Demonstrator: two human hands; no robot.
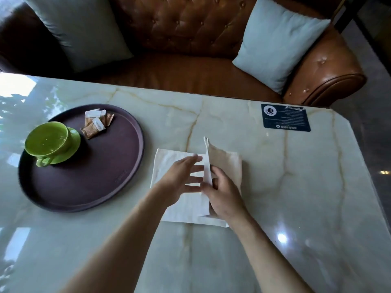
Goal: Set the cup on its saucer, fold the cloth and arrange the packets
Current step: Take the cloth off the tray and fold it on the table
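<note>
On a glossy marble table [275, 187] before a tufted brown leather sofa [190, 39], the cloth [179, 206] lay half folded; the left hand [179, 178] pressed it flat, fingers spread, while the right hand [224, 195] pinched its raised flap. The green cup [47, 139] sat on its saucer [72, 149] beside packets [96, 122] on a round tray [95, 187].

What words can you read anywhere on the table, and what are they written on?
No text here can be read.
Dark card at the table's far right corner: a round logo and lines of print, upside down to the camera and too small to read.
Packets on the tray: some faint printing, too blurred to read.
Tray's near rim: a small embossed mark, not legible.
Cup and cloth: no writing visible.
</note>
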